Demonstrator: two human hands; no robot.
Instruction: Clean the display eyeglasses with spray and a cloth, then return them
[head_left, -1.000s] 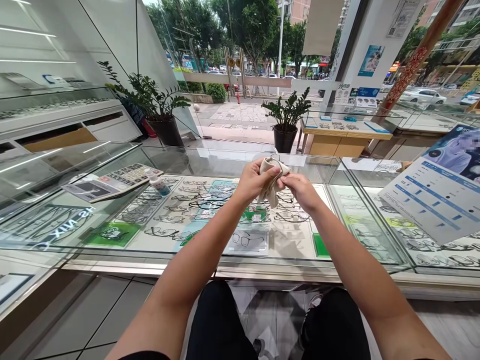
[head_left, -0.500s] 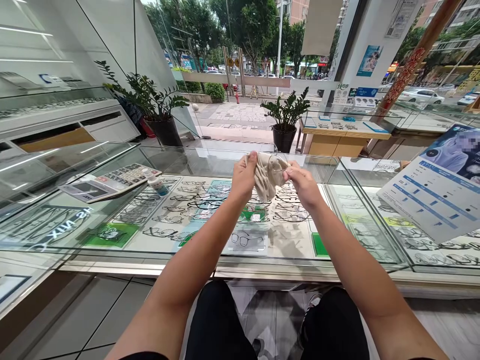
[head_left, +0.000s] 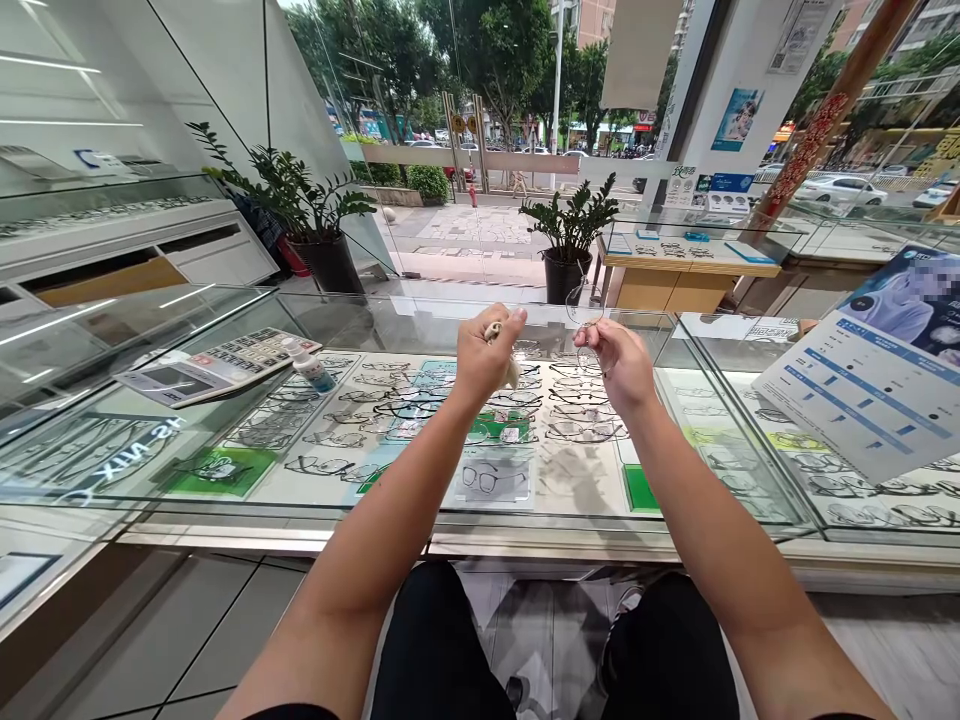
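Observation:
My left hand (head_left: 484, 353) is closed round a bunched beige cleaning cloth (head_left: 508, 370), most of it hidden in my fist. To its right, a short gap away, my right hand (head_left: 619, 357) pinches a pair of thin, clear rimless glasses (head_left: 583, 300) and holds them up above the glass counter (head_left: 420, 330). Both hands hover over the display case, which holds rows of spectacle frames (head_left: 570, 432).
A small spray bottle (head_left: 310, 366) and a chart card (head_left: 217, 364) lie on the counter at left. A printed price sheet (head_left: 862, 395) leans at right. Potted plants (head_left: 571, 240) stand beyond, by the shop window. My knees are under the counter edge.
The cloth was wrapped over the glasses between both hands. Now my hands have parted: the left has drawn the cloth away bunched, and the right holds the glasses bare.

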